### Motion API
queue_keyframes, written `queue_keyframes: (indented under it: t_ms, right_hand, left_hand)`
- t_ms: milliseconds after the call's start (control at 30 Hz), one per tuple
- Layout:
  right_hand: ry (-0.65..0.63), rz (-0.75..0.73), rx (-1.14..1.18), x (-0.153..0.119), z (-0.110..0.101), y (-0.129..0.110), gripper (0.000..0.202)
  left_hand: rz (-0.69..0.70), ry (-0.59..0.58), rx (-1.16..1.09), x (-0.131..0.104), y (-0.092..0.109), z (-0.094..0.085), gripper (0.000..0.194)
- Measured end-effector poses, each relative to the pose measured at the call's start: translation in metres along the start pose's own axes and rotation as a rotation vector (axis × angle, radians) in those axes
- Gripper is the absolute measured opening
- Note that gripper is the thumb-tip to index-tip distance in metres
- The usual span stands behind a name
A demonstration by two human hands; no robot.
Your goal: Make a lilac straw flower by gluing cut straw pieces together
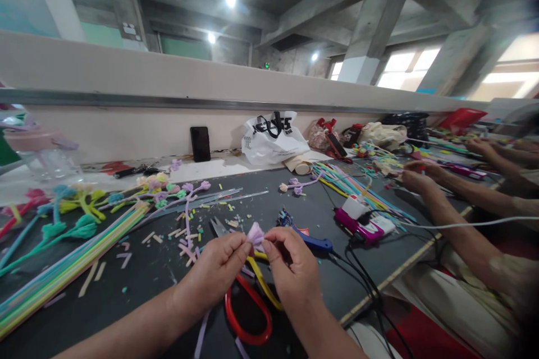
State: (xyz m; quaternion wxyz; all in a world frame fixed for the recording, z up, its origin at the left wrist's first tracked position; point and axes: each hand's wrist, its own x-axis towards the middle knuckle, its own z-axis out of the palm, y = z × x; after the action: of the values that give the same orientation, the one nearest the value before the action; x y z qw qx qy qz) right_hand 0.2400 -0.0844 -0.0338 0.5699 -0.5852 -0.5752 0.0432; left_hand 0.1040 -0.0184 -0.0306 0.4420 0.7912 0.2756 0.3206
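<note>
Between both hands, at the middle of the view, is a small light purple fuzzy flower piece [255, 235]. My left hand [217, 266] pinches its left side with thumb and forefinger. On its right side, my right hand [295, 266] has thumb and forefinger closed on it. Below the hands lie scissors with red handles [249, 314], their blades pointing to the upper left. Yellow handles [265, 281] of another tool show beside them, partly hidden by my hands. A blue-handled tool [314, 241] rests just beyond my right hand.
A bundle of pastel stems [80, 261] and fuzzy flowers [84, 227] lie left, with cut bits around. More stems [349, 185], a magenta power strip [364, 227] and black cables are right. Behind stand a phone [200, 144] and white bag [275, 140]. Other people's hands work far right.
</note>
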Motion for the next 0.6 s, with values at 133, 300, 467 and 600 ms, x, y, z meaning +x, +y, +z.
queue_keyframes:
  t_ms: [133, 300, 467, 600]
  right_hand:
    - [-0.039, 0.038, 0.004, 0.0009, -0.0016, -0.0031, 0.007]
    - [-0.056, 0.029, 0.017, 0.0022, -0.0004, -0.0041, 0.011]
    - [-0.029, 0.082, 0.016, 0.0016, 0.0027, -0.0021, 0.012]
    - [-0.037, 0.126, 0.029, 0.0009, 0.0033, -0.0021, 0.012]
  left_hand:
    - [0.033, -0.007, 0.063, -0.0003, -0.0017, 0.0000, 0.031]
    - [0.062, 0.015, 0.098, -0.0004, -0.0018, 0.0001, 0.032]
    - [0.090, 0.022, 0.149, -0.0010, -0.0021, 0.0010, 0.031]
    - [0.094, 0.017, 0.180, -0.0021, -0.0006, 0.0020, 0.031]
